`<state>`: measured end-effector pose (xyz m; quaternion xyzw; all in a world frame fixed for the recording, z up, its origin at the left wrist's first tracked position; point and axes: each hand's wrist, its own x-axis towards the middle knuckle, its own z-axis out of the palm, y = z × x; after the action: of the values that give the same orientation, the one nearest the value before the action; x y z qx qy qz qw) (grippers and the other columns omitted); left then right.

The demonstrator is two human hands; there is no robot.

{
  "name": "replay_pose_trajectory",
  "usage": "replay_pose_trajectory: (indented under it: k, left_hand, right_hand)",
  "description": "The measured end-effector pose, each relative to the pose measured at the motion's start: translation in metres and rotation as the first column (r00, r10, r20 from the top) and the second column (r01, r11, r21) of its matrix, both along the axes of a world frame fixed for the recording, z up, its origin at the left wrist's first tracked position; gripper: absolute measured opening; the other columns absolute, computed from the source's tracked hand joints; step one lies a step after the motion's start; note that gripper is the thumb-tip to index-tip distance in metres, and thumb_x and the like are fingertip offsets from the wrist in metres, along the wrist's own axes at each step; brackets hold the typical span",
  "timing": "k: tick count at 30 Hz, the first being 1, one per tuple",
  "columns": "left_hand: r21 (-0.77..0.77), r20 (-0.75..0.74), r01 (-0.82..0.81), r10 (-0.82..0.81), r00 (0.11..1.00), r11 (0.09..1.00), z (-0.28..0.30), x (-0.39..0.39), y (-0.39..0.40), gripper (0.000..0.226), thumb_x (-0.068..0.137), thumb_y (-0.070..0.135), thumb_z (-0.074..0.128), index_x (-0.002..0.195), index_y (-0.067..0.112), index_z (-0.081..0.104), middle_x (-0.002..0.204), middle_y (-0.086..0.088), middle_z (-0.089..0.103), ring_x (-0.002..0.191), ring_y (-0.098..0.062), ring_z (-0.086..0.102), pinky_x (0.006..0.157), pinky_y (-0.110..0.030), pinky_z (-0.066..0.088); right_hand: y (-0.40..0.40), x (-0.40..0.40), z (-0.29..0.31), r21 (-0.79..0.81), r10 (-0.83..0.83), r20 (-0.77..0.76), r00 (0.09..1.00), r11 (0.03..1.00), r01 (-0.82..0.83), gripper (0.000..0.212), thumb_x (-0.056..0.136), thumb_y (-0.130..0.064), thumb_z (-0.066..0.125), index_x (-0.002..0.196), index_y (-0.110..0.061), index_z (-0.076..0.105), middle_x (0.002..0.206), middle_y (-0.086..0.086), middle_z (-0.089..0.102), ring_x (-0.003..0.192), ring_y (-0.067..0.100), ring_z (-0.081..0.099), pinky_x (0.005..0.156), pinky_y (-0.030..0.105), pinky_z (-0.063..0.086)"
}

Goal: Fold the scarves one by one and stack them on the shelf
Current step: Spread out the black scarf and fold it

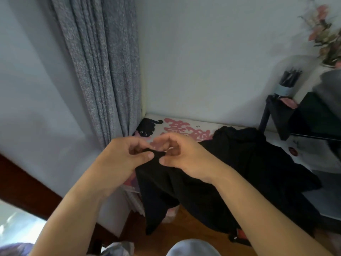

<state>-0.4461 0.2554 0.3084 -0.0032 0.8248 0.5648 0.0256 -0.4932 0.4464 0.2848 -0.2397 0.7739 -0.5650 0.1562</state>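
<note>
A black scarf (pixel 184 193) hangs from my two hands, raised in front of me. My left hand (pixel 125 154) and my right hand (pixel 180 156) sit close together, and each pinches the same bunched top edge of the scarf between thumb and fingers. The cloth drops below my wrists and spreads to the right into a heap of black fabric (pixel 258 159) lying on a bed with a white cover printed in pink and black (pixel 175 126). A dark shelf (pixel 299 117) stands at the right, with dark folded cloth on it.
A grey patterned curtain (pixel 103 71) hangs at the left beside the wall corner. Wooden floor (pixel 186 226) shows below the bed edge. On top of the shelf stand a cup of dark sticks (pixel 287 80) and a vase of pink flowers (pixel 326 34).
</note>
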Motion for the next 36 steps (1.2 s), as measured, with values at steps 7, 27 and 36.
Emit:
replay_pose_trajectory:
  k: [7,27,36]
  left_hand:
    - [-0.118,-0.044,0.022,-0.027,0.999,0.993,0.012,-0.016,-0.044,0.025,0.092,0.007,0.069,0.079,0.029,0.071,0.078,0.003,0.072,0.074,-0.007,0.066,0.077,-0.029,0.046]
    - [0.091,-0.49,-0.351,0.348,0.799,0.932,0.011,-0.071,-0.121,0.032,0.094,0.008,0.067,0.084,0.037,0.074,0.082,0.023,0.074,0.083,0.003,0.068,0.083,-0.015,0.05]
    - [0.25,-0.523,-0.194,0.301,0.797,0.949,-0.001,-0.065,-0.11,0.027,0.099,0.005,0.06,0.091,0.028,0.071,0.087,0.007,0.069,0.08,-0.008,0.06,0.077,-0.03,0.047]
  right_hand:
    - [-0.033,-0.017,-0.018,0.146,0.04,-0.025,0.999,0.989,-0.036,0.057,0.088,-0.002,0.068,0.135,-0.032,0.057,0.124,-0.005,0.062,0.101,0.02,0.067,0.092,0.035,0.056]
    - [0.07,-0.005,-0.077,0.768,-0.251,0.219,0.943,0.64,-0.007,0.012,0.095,-0.022,0.064,0.094,-0.032,0.071,0.091,-0.012,0.072,0.088,0.007,0.07,0.076,0.018,0.053]
    - [0.068,-0.125,-0.016,0.166,-0.594,-0.443,0.672,0.682,0.712,0.035,0.087,0.018,0.049,0.097,-0.008,0.07,0.09,0.009,0.068,0.083,0.019,0.065,0.081,0.031,0.054]
